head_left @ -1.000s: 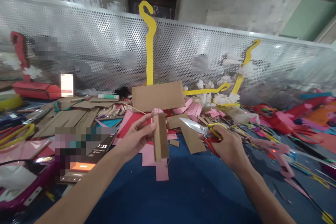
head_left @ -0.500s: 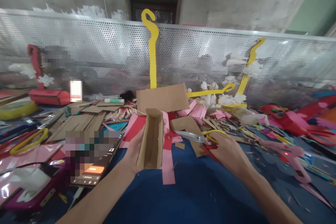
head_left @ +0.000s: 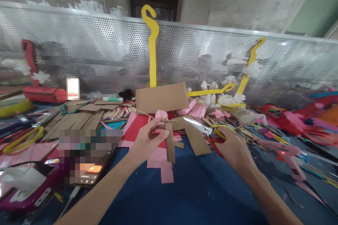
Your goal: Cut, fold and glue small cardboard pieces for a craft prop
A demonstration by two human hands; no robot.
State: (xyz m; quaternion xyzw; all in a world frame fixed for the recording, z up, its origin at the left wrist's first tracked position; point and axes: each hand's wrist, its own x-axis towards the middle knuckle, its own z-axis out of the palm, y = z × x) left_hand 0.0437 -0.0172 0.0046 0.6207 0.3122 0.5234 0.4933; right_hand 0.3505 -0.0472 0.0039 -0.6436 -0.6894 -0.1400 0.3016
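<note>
Near the middle, my left hand (head_left: 150,139) pinches a narrow brown cardboard piece (head_left: 170,144) by its upper end, and the strip hangs down over pink paper (head_left: 158,158). My right hand (head_left: 232,146) grips scissors (head_left: 196,125) by their yellow and red handles, the blades pointing left towards the cardboard but apart from it. Behind my hands stands a brown cardboard box (head_left: 162,99) with a tall yellow hook-shaped strip (head_left: 153,56) rising from it. Loose cardboard scraps (head_left: 196,140) lie under and beside the scissor blades.
A pink glue gun (head_left: 290,154) lies at the right. On the left are a phone (head_left: 91,172), a purple case (head_left: 29,193) with white tissue, and cardboard sheets (head_left: 72,124). A perforated metal screen (head_left: 105,49) stands behind the cluttered table.
The open-topped cardboard box that was in my left hand is no longer seen as such; a narrow cardboard piece shows there instead. The scissors have moved slightly up and right.
</note>
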